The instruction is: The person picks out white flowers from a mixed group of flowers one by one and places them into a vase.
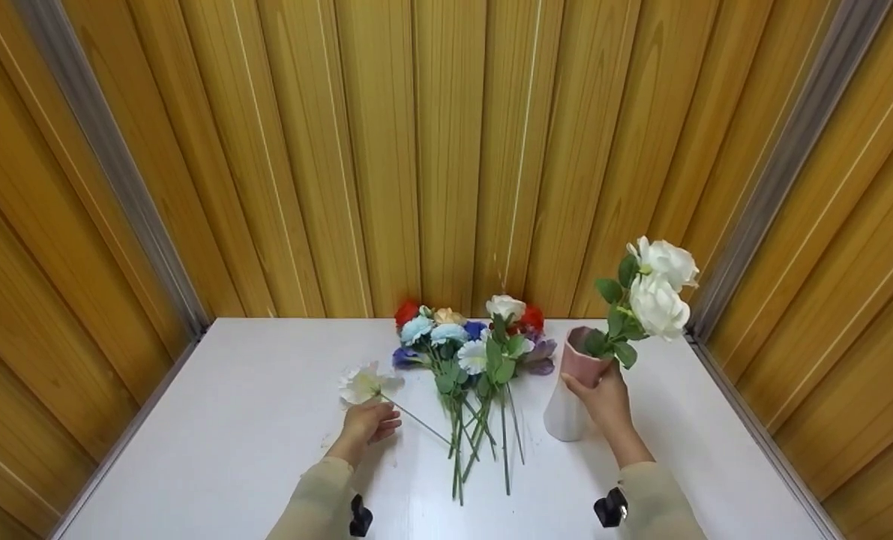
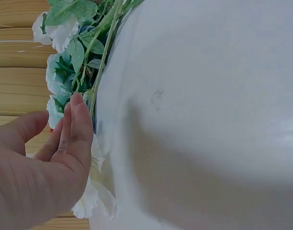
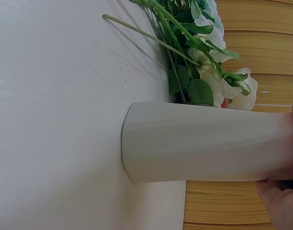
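Note:
My right hand [image 1: 602, 394] grips a vase [image 1: 566, 412] near its pink upper part, thumb on one side. The vase has a white lower body, and its base stands on the table in the right wrist view. Two white roses [image 1: 660, 300] with green leaves lean out of its mouth to the right. My left hand [image 1: 371, 421] is beside a single white flower [image 1: 362, 384] lying on the table, close to its thin stem. In the left wrist view the thumb stands apart from the loosely bent fingers [image 2: 79, 129], with nothing visible between them.
Between the hands lies a pile of artificial flowers: light blue blooms [image 1: 448, 334], a red flower [image 1: 407, 313], a white rose [image 1: 506, 306] and a purple flower [image 1: 540, 356], stems toward me. The white table [image 1: 251, 435] is bordered by wood-patterned walls [image 1: 446, 150].

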A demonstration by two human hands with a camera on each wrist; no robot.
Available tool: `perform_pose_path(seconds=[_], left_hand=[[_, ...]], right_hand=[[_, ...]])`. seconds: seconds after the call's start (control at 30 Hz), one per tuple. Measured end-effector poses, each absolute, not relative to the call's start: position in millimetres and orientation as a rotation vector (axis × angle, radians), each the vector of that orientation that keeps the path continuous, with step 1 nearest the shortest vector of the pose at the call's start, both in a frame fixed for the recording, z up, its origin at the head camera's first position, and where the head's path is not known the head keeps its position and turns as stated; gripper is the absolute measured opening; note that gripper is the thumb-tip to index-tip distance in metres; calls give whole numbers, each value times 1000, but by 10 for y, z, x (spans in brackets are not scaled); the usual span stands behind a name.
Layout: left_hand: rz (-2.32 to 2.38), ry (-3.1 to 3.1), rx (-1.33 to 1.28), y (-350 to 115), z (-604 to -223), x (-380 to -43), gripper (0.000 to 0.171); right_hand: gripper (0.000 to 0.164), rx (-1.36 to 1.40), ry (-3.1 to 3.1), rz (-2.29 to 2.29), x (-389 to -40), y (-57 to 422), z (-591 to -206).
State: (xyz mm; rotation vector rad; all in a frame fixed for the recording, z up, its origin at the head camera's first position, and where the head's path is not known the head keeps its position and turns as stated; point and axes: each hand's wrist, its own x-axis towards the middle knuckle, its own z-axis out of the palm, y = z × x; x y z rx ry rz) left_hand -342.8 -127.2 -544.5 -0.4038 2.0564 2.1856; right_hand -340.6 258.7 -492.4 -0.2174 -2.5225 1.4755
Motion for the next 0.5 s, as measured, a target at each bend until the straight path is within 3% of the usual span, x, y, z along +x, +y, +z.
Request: perform_pose_path(seconds=[0.5], left_hand=[[2398,1741,-684,-1246,-5549,-3491,48]], right_hand=[[90,-227,-2507,1482,-3405,2578,-4923]])
